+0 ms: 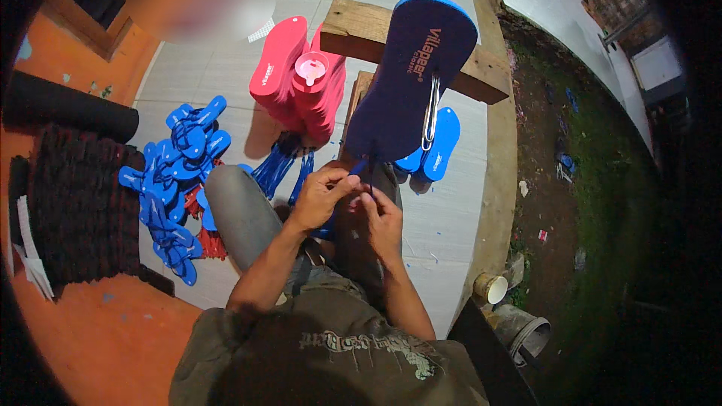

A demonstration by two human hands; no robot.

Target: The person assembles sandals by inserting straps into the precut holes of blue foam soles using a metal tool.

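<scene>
A large dark navy flip-flop sole (402, 79) with a bright blue edge lies tilted over a wooden stand (353, 28). Close to its near end, my left hand (320, 199) is closed, with a blue strap (359, 168) pinched between thumb and fingers. Beside it my right hand (383, 224) pinches a thin dark strip (371, 180) that runs up toward the sole's near end. A loop of pale cord (431, 114) hangs along the sole's right side. Two blue flip-flop soles (442, 144) rest on the floor behind it.
Stacks of pink soles (277, 68) bear a small pink cup (310, 69). Bundled blue straps (277, 165) lie beside my left knee. Finished blue flip-flops (173, 180) are heaped at left, near a dark stack (75, 207). Buckets (530, 337) stand by the floor's right edge.
</scene>
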